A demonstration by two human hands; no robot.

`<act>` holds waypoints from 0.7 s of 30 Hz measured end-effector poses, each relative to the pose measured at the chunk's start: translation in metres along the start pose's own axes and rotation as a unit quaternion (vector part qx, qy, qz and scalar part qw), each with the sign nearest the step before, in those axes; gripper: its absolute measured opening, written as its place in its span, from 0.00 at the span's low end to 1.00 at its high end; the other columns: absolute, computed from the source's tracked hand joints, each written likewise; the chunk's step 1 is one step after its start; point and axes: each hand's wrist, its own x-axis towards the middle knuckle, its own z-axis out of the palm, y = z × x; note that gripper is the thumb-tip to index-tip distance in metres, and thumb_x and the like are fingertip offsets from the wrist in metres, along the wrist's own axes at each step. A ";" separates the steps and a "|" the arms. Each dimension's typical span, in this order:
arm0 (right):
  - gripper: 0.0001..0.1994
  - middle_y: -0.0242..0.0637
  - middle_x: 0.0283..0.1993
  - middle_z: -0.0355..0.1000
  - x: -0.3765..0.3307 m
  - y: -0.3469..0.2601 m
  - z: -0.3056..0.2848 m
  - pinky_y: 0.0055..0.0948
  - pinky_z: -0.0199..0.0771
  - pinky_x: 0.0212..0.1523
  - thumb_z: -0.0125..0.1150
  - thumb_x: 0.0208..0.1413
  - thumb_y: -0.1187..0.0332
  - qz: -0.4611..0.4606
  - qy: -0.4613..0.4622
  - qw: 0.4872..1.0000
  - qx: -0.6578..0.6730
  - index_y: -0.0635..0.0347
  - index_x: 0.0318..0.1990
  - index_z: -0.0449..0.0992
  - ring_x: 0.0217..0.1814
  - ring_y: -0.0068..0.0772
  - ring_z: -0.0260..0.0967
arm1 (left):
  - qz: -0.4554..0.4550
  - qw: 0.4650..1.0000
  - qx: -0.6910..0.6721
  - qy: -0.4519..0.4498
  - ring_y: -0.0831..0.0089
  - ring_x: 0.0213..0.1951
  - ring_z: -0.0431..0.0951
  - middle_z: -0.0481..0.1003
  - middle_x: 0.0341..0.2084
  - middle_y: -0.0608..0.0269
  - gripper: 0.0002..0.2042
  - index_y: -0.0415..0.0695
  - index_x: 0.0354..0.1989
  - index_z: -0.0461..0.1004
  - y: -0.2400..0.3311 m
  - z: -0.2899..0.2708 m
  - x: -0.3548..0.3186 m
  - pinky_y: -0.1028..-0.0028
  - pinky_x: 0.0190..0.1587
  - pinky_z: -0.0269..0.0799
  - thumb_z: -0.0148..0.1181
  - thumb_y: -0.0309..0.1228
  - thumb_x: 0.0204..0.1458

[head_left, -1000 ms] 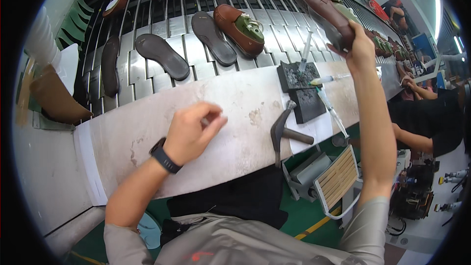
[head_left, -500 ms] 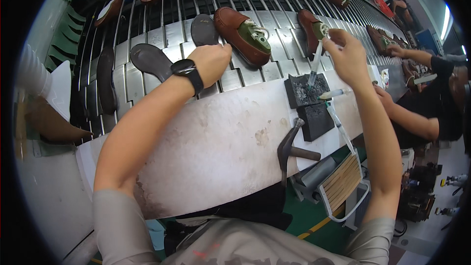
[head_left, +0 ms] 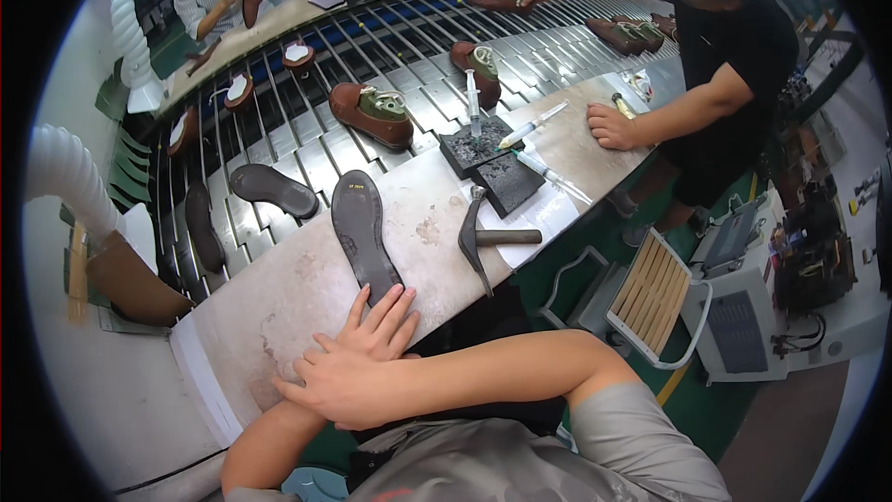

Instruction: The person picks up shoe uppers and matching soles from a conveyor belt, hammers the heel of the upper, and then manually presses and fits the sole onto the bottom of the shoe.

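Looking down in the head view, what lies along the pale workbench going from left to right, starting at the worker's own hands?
Stacked hands → dark shoe sole → hammer → black blocks → syringe → another person's hand.

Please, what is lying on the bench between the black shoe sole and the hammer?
In the head view, nothing lies between the black shoe sole and the hammer: only bare, stained bench top shows there.

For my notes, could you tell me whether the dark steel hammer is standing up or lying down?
Lying down: the dark steel hammer lies flat on the worn workbench.
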 end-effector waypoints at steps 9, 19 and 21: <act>0.24 0.48 0.49 0.74 0.012 -0.007 0.023 0.63 0.61 0.67 0.59 0.57 0.60 -0.003 0.120 0.983 -0.137 0.63 0.58 0.75 0.53 0.49 0.72 | -0.249 0.852 -0.405 0.218 0.59 0.55 0.81 0.82 0.50 0.51 0.12 0.36 0.47 0.81 -0.010 0.003 0.016 0.62 0.62 0.72 0.68 0.24 0.55; 0.32 0.55 0.72 0.64 -0.082 0.087 -0.024 0.67 0.52 0.74 0.73 0.53 0.55 0.241 0.176 0.954 -0.024 0.62 0.63 0.74 0.78 0.59 0.56 | -0.439 0.677 -0.524 0.275 0.72 0.42 0.84 0.82 0.46 0.59 0.19 0.42 0.58 0.73 -0.261 -0.021 0.087 0.73 0.43 0.77 0.59 0.42 0.67; 0.32 0.55 0.72 0.64 -0.080 0.093 -0.024 0.68 0.53 0.74 0.73 0.53 0.54 0.244 0.164 0.956 -0.011 0.62 0.62 0.75 0.78 0.58 0.57 | -0.466 0.663 -0.521 0.267 0.70 0.43 0.84 0.81 0.47 0.57 0.22 0.40 0.58 0.72 -0.327 -0.015 0.123 0.70 0.43 0.79 0.61 0.45 0.66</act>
